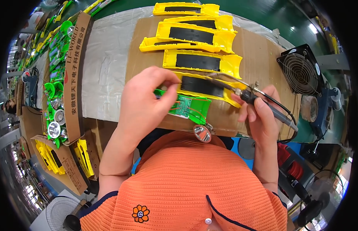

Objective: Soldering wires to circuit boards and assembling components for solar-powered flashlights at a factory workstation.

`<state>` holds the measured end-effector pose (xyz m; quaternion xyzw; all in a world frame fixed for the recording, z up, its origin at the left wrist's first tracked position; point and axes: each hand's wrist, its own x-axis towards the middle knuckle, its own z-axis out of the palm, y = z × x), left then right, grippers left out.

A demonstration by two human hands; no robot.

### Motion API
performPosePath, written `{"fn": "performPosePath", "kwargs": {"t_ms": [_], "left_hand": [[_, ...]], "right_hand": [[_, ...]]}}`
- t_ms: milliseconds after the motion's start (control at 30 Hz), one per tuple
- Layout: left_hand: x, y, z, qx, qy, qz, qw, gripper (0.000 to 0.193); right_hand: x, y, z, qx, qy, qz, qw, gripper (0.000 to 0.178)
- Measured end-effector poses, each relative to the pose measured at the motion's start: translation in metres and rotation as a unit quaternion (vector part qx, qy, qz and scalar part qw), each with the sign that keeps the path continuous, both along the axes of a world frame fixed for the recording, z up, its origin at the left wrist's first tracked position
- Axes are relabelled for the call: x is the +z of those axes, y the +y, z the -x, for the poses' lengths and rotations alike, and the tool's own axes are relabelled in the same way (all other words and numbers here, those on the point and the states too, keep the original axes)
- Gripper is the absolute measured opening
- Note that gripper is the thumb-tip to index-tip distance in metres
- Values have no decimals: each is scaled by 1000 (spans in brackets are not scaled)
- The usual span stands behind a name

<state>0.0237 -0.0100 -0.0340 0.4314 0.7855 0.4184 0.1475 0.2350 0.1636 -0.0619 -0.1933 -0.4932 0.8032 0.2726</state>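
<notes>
My right hand [263, 117] grips a soldering iron [282, 115] with a thin metal feed tube fixed along it. Its tip points left, over a yellow plastic shell [176, 77] with a black panel [202, 85]. My left hand [144, 102] is closed in a pinch at the shell's left end; whatever its fingertips hold is hidden. Partly under that hand lies a green housing [203, 105] with a small green circuit board [183, 106] and red wires. A round silver reflector [202, 133] hangs at the table's near edge, beside the green housing.
More yellow shells [229, 63] lie in a column up the cardboard sheet [256, 50]. At left stands a cardboard box [77, 73] of green lamp parts; below it, another box [67, 175] holds yellow shells. A square black fan [300, 69] and a tape roll [309, 108] are at right.
</notes>
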Motion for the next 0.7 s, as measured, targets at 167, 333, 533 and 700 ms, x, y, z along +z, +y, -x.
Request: {"fn": "performPosePath", "kwargs": {"t_ms": [167, 333, 533, 700], "left_hand": [[-2, 21, 12, -135, 47, 22, 989, 11], [4, 33, 21, -250, 140, 53, 957, 7], [6, 40, 23, -274, 162, 76, 945, 5], [6, 40, 24, -274, 171, 87, 942, 6]], "right_hand": [[13, 2, -20, -31, -81, -12, 996, 17], [22, 5, -14, 15, -116, -14, 993, 15], [20, 5, -10, 53, -146, -13, 988, 14], [23, 6, -8, 66, -174, -26, 982, 14]]}}
